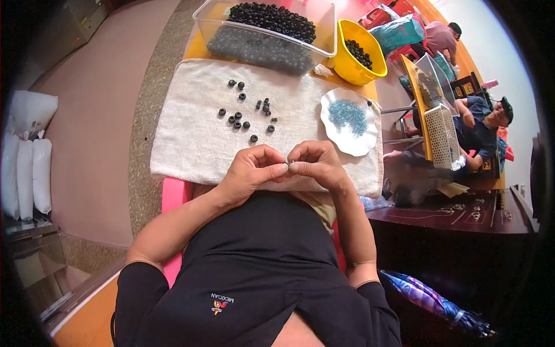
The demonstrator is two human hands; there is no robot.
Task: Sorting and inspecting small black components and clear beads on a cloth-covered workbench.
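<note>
Pinching a tiny dark bead-like piece (pixel 291 162) between fingertips of left hand (pixel 250 170) and right hand (pixel 317 165), both held together just above near edge of white terry towel (pixel 185 144). Piece almost wholly hidden by fingertips; shape and material too small to make out. Grip of both hands narrow, thumbs and forefingers closed on that piece. Palms hidden, so anything else held cannot be told.

Scattered on towel beyond hands: small black ring-shaped beads (pixel 243 115), loose, well apart from fingers. To right, white scalloped paper plate (pixel 332 130) carrying heap of small blue bits (pixel 348 115), kind unclear. At far edge, clear plastic tub (pixel 208 23) full of black beads, top cut off by frame. Beside it, yellow plastic bowl (pixel 347 69) with more black beads. Pink seat edge (pixel 173 196) partly hidden under forearm and black shirt.
</note>
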